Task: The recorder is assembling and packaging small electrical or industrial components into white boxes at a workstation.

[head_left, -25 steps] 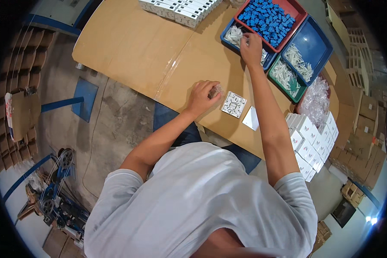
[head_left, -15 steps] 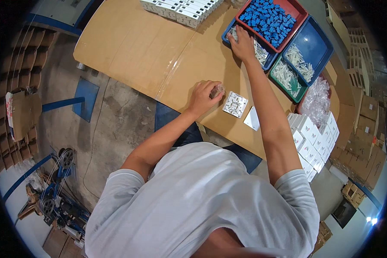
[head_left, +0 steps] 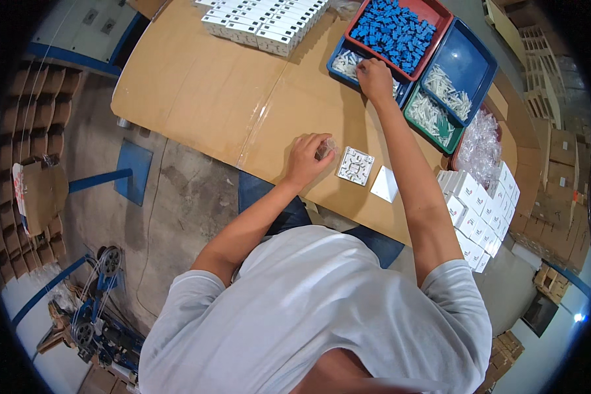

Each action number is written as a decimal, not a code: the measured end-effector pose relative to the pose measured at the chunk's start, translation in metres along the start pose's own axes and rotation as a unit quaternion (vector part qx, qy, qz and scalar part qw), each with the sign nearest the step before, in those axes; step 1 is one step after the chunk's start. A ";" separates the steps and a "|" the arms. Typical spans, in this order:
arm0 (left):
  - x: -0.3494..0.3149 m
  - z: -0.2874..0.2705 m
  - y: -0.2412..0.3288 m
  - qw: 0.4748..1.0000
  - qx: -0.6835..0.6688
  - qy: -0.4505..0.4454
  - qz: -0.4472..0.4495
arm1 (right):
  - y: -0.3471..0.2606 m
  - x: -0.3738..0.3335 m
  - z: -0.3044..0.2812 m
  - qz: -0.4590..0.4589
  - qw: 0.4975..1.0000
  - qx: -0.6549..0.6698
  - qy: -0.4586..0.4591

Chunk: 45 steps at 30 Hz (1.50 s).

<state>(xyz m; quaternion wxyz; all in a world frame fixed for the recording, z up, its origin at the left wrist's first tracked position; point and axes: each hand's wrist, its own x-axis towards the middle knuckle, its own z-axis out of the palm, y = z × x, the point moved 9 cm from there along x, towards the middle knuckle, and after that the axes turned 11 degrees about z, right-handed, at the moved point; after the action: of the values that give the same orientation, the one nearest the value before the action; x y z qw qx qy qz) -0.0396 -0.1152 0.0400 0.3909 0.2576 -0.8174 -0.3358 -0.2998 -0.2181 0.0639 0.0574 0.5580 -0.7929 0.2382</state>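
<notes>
My left hand (head_left: 306, 157) rests on the cardboard-covered tabletop, its fingers curled round a small crumpled clear plastic bag (head_left: 327, 149). Just right of it lies a square white printed piece (head_left: 356, 165) with dark markings, and beside that a plain white card (head_left: 384, 184). My right arm reaches forward. At its end my right hand (head_left: 375, 79) is over the blue tray (head_left: 335, 73) of small white plastic pieces (head_left: 346, 64), with its fingers bent and drawn together. What the fingertips hold, if anything, is too small to make out.
A red tray (head_left: 448, 23) of blue pieces overlaps the blue tray. Another blue tray (head_left: 481, 49) and a green tray (head_left: 419, 122) hold white pieces. Clear plastic bags (head_left: 479, 148) and stacked white boxes (head_left: 476, 213) sit at right; more white boxes (head_left: 269, 26) stand at the far edge.
My right hand has drawn back slightly toward me and lifted within the tray, its fingers now closer together. The left hand keeps the plastic bag in nearly the same place.
</notes>
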 end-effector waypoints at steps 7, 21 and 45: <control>-0.001 0.000 0.001 1.000 -0.003 -0.005 -0.006 | 0.009 0.000 -0.011 0.078 0.997 -0.002 -0.017; -0.002 0.004 -0.002 1.000 -0.003 -0.017 -0.011 | 0.001 0.011 0.014 0.012 0.990 -0.043 -0.136; -0.017 0.019 -0.047 0.976 -0.168 0.004 -0.140 | 0.033 -0.040 -0.068 0.188 0.939 0.270 -0.102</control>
<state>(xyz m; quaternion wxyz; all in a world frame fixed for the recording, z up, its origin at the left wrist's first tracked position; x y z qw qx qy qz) -0.0376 -0.1270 -0.0120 0.3809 0.3015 -0.7037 -0.5185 -0.3272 -0.1445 0.0989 -0.2227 0.4144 -0.7909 0.3913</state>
